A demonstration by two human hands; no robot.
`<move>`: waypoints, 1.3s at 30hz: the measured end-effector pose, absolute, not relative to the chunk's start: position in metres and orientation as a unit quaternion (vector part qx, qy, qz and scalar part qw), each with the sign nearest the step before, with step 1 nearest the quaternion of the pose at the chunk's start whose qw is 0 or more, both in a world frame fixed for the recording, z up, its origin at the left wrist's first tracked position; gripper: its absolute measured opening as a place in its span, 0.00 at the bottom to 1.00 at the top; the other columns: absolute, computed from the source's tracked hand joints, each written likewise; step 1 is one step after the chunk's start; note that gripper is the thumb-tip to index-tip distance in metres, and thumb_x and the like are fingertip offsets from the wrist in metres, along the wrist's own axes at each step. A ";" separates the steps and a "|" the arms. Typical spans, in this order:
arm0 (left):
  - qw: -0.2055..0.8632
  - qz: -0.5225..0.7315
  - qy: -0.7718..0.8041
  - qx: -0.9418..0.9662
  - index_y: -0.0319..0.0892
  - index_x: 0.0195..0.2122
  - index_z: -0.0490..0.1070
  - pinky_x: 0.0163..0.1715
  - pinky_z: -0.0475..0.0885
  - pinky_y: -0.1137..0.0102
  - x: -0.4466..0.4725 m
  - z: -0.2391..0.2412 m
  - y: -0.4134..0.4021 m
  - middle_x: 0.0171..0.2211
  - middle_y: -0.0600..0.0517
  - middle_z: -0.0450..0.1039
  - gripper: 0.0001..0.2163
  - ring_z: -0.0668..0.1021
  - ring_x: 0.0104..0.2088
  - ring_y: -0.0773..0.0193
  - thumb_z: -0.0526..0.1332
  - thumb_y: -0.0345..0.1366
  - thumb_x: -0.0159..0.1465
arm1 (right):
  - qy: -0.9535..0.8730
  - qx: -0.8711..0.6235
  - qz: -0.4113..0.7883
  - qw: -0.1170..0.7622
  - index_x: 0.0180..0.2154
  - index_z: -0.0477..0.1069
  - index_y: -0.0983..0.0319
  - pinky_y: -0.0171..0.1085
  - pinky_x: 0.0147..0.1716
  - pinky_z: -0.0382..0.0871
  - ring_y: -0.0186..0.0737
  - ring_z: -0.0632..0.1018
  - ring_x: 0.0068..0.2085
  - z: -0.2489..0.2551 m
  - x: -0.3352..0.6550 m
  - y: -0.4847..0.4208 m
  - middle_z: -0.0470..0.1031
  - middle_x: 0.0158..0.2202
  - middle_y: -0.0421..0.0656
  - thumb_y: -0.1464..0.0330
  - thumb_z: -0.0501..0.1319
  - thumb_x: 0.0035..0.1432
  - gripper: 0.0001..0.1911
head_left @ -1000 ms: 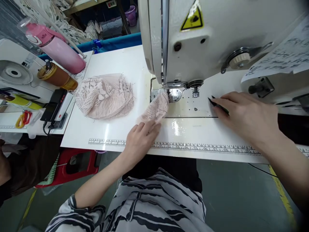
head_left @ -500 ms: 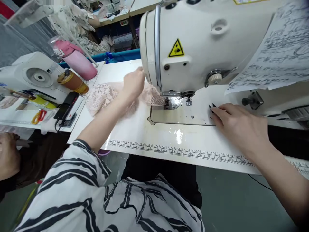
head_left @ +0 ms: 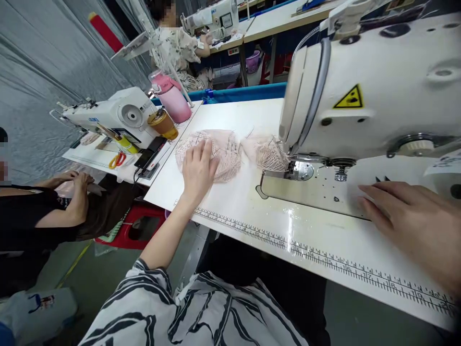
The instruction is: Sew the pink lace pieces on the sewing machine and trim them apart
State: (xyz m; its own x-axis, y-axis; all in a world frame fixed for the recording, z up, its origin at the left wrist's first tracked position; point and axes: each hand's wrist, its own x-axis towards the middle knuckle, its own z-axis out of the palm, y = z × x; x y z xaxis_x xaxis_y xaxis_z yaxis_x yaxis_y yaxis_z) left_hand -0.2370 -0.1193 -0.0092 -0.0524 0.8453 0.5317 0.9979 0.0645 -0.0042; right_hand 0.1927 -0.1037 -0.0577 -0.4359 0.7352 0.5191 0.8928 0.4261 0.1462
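Note:
My left hand (head_left: 198,168) lies with fingers stretched out on a pale pink lace piece (head_left: 226,154), on the white table left of the sewing machine. A second pale pink lace piece (head_left: 270,153) reaches to the presser foot (head_left: 293,169); its far end is hidden behind the machine head (head_left: 378,101). My right hand (head_left: 406,216) is curled and blurred over the machine bed, right of the needle area. Two dark pointed tips of thread snips (head_left: 382,179) stick out behind its index finger; the rest of the snips is hidden by the hand.
A ruler strip (head_left: 288,245) runs along the table's front edge. To the left are a pink bottle (head_left: 175,101), an amber cup (head_left: 163,124), orange-red scissors (head_left: 117,160) and another sewing machine (head_left: 118,113). A co-worker (head_left: 43,206) sits at the left, another person (head_left: 176,53) farther back.
My left hand has moved from beside the machine head back onto the left lace piece, its fingers now spread. My right hand stays near the bed's right part. The view has swung left.

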 end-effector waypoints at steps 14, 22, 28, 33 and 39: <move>-0.151 -0.180 -0.450 -0.862 0.42 0.41 0.76 0.37 0.75 0.70 -0.152 0.003 -0.154 0.41 0.52 0.82 0.11 0.82 0.40 0.63 0.54 0.36 0.73 | -0.862 -0.397 -0.244 0.199 0.41 0.80 0.65 0.33 0.23 0.64 0.35 0.82 0.34 -0.013 0.144 -0.156 0.84 0.38 0.40 0.68 0.62 0.67 0.09; -0.058 -0.187 -0.367 -0.909 0.37 0.55 0.74 0.56 0.75 0.58 -0.113 -0.014 -0.159 0.58 0.42 0.75 0.17 0.76 0.59 0.52 0.56 0.42 0.73 | -0.885 -0.430 -0.054 0.170 0.51 0.78 0.60 0.43 0.40 0.75 0.46 0.81 0.49 -0.015 0.131 -0.146 0.82 0.50 0.44 0.77 0.54 0.66 0.19; -0.028 -0.142 -0.387 -0.910 0.40 0.44 0.76 0.46 0.77 0.63 -0.115 -0.020 -0.141 0.52 0.46 0.80 0.12 0.81 0.51 0.56 0.54 0.39 0.74 | -0.886 -0.422 0.040 0.189 0.49 0.79 0.61 0.44 0.41 0.72 0.48 0.80 0.46 -0.023 0.113 -0.106 0.82 0.48 0.46 0.74 0.54 0.69 0.16; 0.017 -0.077 -0.522 -0.849 0.36 0.50 0.72 0.40 0.74 0.58 -0.116 -0.014 -0.121 0.47 0.41 0.77 0.12 0.78 0.47 0.48 0.58 0.38 0.72 | -0.863 -0.465 0.119 0.157 0.49 0.77 0.63 0.46 0.42 0.70 0.51 0.78 0.45 -0.026 0.104 -0.090 0.79 0.44 0.50 0.63 0.62 0.67 0.14; -0.127 -0.127 -0.518 -0.836 0.42 0.39 0.69 0.43 0.71 0.61 -0.111 -0.013 -0.108 0.42 0.48 0.74 0.00 0.76 0.45 0.53 0.60 0.31 0.68 | -0.821 -0.460 0.265 0.210 0.35 0.68 0.60 0.39 0.35 0.66 0.46 0.76 0.42 -0.023 0.098 -0.095 0.77 0.44 0.47 0.68 0.64 0.59 0.06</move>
